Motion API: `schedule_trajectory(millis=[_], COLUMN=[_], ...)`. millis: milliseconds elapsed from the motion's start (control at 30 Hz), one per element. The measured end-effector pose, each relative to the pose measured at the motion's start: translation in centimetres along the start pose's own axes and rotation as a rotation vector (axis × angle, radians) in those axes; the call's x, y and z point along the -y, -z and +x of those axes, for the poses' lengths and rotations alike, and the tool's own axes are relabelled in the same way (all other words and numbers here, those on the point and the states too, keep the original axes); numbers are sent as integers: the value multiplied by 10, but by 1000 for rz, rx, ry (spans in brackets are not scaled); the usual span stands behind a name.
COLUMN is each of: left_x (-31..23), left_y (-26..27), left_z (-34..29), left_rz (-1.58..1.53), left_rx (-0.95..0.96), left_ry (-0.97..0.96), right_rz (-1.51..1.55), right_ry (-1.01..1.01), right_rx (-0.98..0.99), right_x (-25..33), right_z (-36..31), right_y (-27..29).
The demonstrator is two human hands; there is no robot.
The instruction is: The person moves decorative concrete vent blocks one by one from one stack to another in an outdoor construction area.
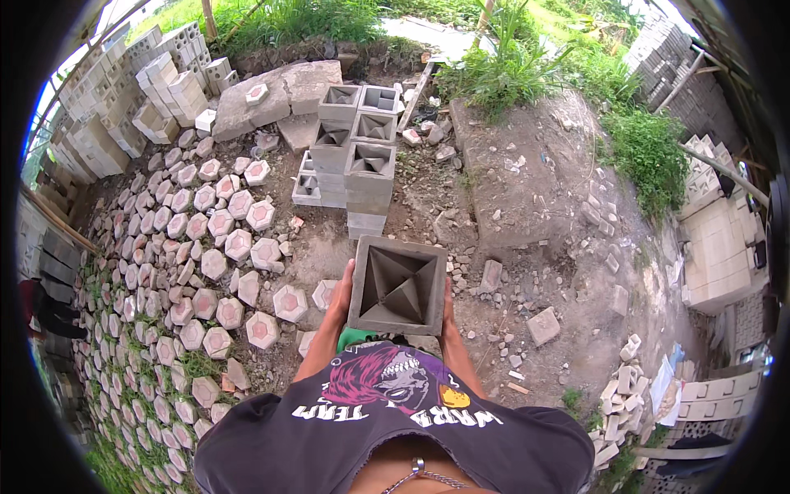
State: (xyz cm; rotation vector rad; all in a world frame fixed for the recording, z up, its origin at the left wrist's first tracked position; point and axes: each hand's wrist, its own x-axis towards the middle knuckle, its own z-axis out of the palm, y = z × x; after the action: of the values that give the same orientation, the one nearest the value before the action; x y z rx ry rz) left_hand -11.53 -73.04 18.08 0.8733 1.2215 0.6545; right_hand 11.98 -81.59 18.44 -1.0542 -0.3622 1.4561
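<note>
A square grey concrete vent block (398,285) with slanted inner fins is held in front of my body. My left hand (341,298) presses along its left side, and my right hand (448,317) grips the right side; most fingers are hidden behind or beneath it. Just beyond it stand stacks of similar vent blocks (369,191), with fins showing in their top faces. One lower block (307,186) sits at the left of these stacks.
Hexagonal pavers (240,204) with reddish centres cover the left ground. A cracked concrete slab (284,89) lies behind, near hollow blocks (169,86). On the right are a raised dirt mound (527,177), rubble (621,395) and stacked blocks (720,255). A person (51,313) stands far left.
</note>
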Motion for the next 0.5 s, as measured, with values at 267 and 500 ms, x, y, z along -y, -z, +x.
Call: schedule_trajectory(millis=[267, 500], left_x=[-50, -99], left_y=[77, 140], left_z=[98, 105], left_rz=[-190, -219], left_rx=[74, -189], left_ry=[3, -32], right_rz=[32, -199], right_ry=[-68, -258], right_rx=[-6, 45], right_x=[-2, -3], right_z=[101, 180], right_y=[-79, -162])
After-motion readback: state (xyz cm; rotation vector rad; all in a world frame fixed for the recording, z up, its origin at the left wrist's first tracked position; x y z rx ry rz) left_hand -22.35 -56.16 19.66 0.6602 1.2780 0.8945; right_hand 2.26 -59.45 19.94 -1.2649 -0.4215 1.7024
